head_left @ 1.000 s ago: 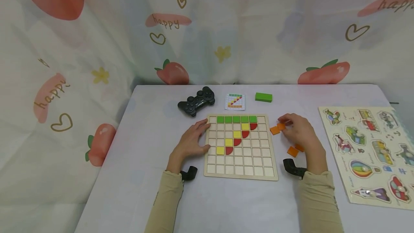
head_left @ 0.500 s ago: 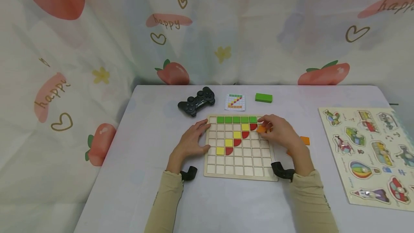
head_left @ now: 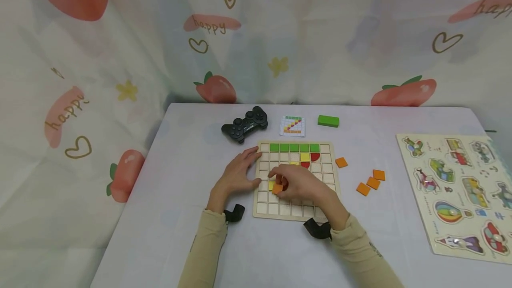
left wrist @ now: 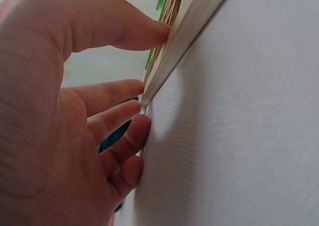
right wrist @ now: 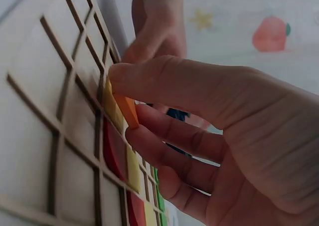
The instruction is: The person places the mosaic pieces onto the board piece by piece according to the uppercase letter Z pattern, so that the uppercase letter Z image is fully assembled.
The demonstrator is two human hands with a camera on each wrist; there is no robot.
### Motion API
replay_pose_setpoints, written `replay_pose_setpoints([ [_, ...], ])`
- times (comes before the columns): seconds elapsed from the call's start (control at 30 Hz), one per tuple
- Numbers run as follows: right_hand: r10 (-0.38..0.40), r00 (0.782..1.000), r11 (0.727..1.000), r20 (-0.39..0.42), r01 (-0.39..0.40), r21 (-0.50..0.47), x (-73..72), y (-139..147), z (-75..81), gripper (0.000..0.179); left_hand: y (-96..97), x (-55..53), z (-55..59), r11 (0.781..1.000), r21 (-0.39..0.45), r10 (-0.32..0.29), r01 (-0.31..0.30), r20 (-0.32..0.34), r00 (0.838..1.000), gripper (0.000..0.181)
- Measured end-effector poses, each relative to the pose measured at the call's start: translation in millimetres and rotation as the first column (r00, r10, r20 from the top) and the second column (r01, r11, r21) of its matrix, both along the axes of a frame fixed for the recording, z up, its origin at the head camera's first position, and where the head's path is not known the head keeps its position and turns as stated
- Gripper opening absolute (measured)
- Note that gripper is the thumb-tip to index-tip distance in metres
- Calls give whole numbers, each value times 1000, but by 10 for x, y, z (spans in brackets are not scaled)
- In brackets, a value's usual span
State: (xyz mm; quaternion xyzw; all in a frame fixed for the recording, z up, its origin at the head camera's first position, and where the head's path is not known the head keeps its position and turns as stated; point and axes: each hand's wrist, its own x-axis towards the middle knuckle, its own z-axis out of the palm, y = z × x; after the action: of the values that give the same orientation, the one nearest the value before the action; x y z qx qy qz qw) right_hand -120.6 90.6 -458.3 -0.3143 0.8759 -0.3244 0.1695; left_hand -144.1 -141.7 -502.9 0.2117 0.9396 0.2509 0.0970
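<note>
A wooden grid board (head_left: 337, 199) lies on the table with green squares in its top row. A diagonal of yellow squares and red quarter-round pieces runs below them, partly hidden by my right hand (head_left: 306, 186). That hand pinches an orange square tile (right wrist: 126, 109) between thumb and fingers, over the lower-left part of the grid near a yellow square. My left hand (head_left: 236, 174) rests at the board's left edge; in the left wrist view its thumb (left wrist: 144, 34) touches the edge and the fingers are spread, loosely bent. Four-sided loose orange tiles (head_left: 374, 183) lie right of the board.
Behind the board are a black game controller (head_left: 245, 124), a small pattern card (head_left: 293, 126) and a green block (head_left: 328, 121). Another orange tile (head_left: 341, 162) lies near the board's right edge. A picture puzzle board (head_left: 460, 197) takes up the table's right side.
My right hand picked up an orange tile from right of the board and carried it left across the grid to the lower left. My left hand has stayed at the board's edge.
</note>
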Motion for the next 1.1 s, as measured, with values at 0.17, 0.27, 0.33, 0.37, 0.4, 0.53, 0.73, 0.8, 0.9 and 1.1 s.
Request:
replay_pose_setpoints([
  [0.17, 79, 997, 997, -23, -79, -11, 56, -107, -30, 41, 0, 0, 3, 1000, 3, -1, 1, -2, 1000, 79],
  [0.27, 102, 994, 994, -47, -103, -23, 67, -133, -40, 36, -3, 1, -3, 1000, 3, -5, 5, -7, 1000, 79],
  [0.33, 100, 993, 994, -56, -102, -27, 70, -141, -47, 30, -5, 3, -6, 1000, 8, -6, 6, -11, 1000, 79],
  [0.37, 98, 994, 995, -57, -99, -29, 69, -144, -54, 28, -5, 4, -4, 1000, 8, -6, 6, -10, 1000, 79],
  [0.4, 95, 994, 995, -62, -97, -28, 69, -148, -61, 26, -5, 4, -4, 1000, 10, -5, 5, -11, 1000, 78],
  [0.53, 77, 996, 997, -55, -79, -23, 59, -152, -70, 22, -1, 6, 14, 1000, 11, -2, 2, -2, 1000, 79],
  [0.73, -45, 999, 999, -19, 44, -7, -61, 66, -13, 22, 12, 6, 36, 1000, 11, 2, -2, 7, 1000, 80],
  [0.8, -100, 994, 995, -37, 99, -15, -135, 236, 8, 22, 16, 8, 37, 1000, 16, 4, -5, 9, 1000, 80],
  [0.9, -194, 979, 981, -64, 192, -35, -225, 549, 37, 22, 18, 11, 38, 1000, 19, 8, -8, 13, 1000, 80],
  [1.1, -379, 923, 925, -60, 380, 1, -294, 1183, 17, 29, 13, 15, 45, 1000, 7, 10, -11, 10, 1000, 80],
])
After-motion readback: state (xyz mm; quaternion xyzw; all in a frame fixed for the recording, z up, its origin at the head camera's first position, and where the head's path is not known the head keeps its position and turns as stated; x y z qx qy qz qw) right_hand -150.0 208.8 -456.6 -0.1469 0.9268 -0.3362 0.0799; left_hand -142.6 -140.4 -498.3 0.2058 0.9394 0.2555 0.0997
